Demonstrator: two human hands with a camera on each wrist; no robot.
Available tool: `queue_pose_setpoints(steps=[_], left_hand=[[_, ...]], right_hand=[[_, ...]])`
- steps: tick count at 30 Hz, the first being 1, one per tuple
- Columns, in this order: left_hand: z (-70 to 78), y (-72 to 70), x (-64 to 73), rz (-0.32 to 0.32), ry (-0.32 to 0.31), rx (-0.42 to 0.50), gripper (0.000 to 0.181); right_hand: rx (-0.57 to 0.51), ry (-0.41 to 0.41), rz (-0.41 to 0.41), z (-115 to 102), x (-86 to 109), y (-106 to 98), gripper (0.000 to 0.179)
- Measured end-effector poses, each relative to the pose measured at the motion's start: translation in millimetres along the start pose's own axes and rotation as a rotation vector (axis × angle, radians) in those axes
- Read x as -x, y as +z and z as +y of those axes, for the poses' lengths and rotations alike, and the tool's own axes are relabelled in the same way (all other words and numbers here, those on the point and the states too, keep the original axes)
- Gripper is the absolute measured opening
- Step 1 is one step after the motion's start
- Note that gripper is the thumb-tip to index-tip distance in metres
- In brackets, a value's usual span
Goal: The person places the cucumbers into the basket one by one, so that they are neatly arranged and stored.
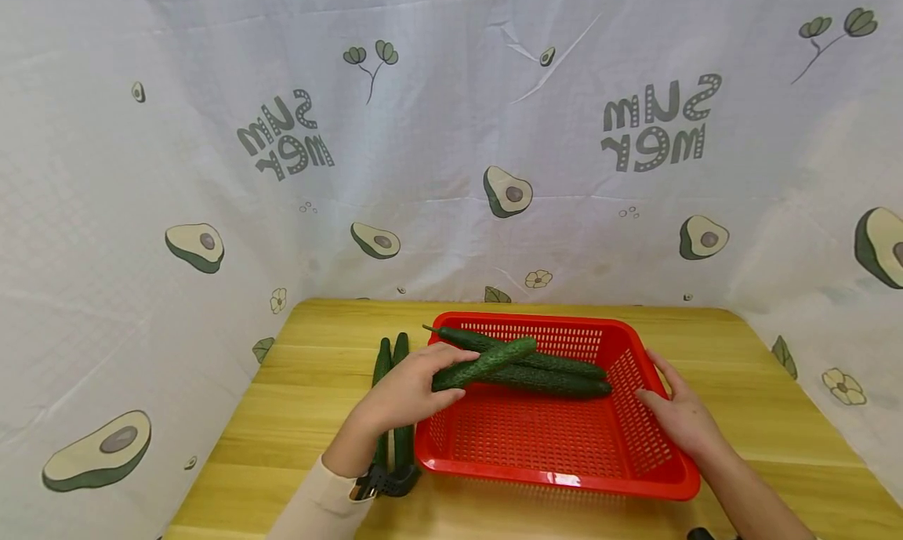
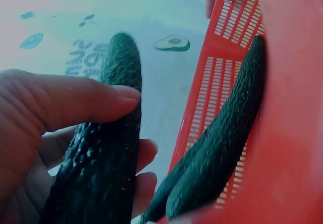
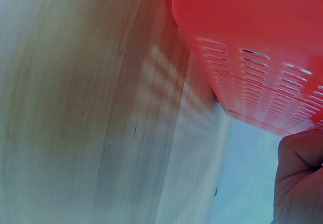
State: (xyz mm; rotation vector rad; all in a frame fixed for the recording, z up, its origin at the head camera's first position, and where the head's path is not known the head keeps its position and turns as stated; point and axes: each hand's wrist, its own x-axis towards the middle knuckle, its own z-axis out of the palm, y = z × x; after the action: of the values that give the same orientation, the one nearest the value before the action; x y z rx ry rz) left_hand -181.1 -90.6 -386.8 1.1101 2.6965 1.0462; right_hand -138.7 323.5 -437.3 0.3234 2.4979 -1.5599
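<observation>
My left hand [image 1: 416,385] grips a cucumber [image 1: 494,361] over the left part of a red plastic basket [image 1: 564,481]. In the left wrist view, the thumb lies across this cucumber [image 2: 108,168] and fingertips show on its other side. Two more cucumbers [image 1: 557,381] lie inside the basket toward its back wall, one with its stem poking over the left rim. At the basket's right side, my right hand [image 1: 686,421] holds the rim, thumb on the inner side and fingers outside. The right wrist view shows part of that hand [image 3: 303,178] against the slotted wall.
Two cucumbers [image 1: 403,438] lie side by side on the wooden table [image 1: 282,446], left of the basket and partly hidden by the left arm. A white curtain [image 1: 437,132] printed with avocados surrounds the table at the back and sides.
</observation>
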Motion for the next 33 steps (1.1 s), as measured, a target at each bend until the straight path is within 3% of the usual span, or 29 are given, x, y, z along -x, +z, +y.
queue_pose_setpoints(steps=[4, 13, 18, 24, 33], left_hand=[[10.1, 3.3, -12.7, -0.088, 0.023, -0.06, 0.052], [22.1, 15.9, -41.5, -0.204, 0.08, -0.168, 0.05], [23.7, 24.1, -57.5, -0.242, 0.118, -0.205, 0.048], [21.5, 34.2, -74.2, -0.296, 0.119, -0.234, 0.047], [22.1, 45.2, -98.3, -0.307, 0.136, -0.329, 0.044]], right_hand=[[-0.009, -0.005, -0.001, 0, 0.2, 0, 0.076], [-0.008, -0.007, 0.004, -1, 1.6, -1, 0.076], [-0.005, -0.005, 0.005, -1, 2.2, -2, 0.076], [-0.023, 0.0, -0.001, 0, 2.2, -1, 0.077], [-0.013, -0.011, 0.006, 0, 3.0, 1, 0.076]])
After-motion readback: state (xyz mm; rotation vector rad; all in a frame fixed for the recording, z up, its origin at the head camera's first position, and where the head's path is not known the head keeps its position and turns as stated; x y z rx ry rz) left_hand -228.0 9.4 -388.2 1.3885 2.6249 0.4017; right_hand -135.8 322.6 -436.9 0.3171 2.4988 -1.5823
